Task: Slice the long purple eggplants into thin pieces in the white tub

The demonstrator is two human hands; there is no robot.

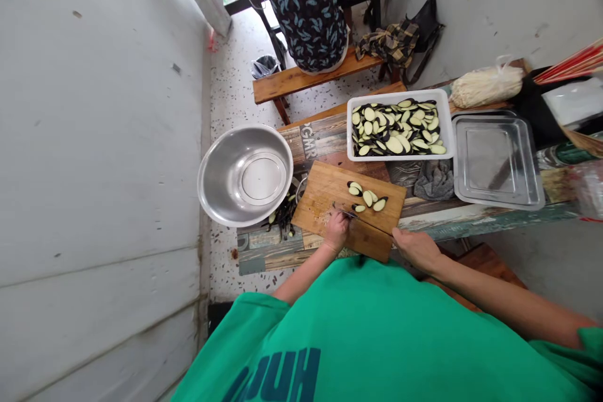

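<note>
My right hand (pixel 417 248) is closed round the handle of a kitchen knife (pixel 372 225), at the right edge of a wooden cutting board (pixel 320 185). The blade reaches left across the board. By its far end, my left hand (pixel 336 230) rests on the board with fingers drawn together. Whatever it may hold is hidden; something dark shows at the fingertips. Beyond the blade lie several oval eggplant slices (pixel 368 198), pale green with dark skin edges. Small light crumbs are scattered near my left fingers.
A big steel basin (pixel 221 176) stands left, beside dark eggplant trimmings (pixel 284 217). A white tub (pixel 351 132) of eggplant slices sits behind the board, with a grey cloth (pixel 434 180) and clear lidded container (pixel 499 163) rightward. A person (pixel 311 6) sits on a bench (pixel 277 85) opposite.
</note>
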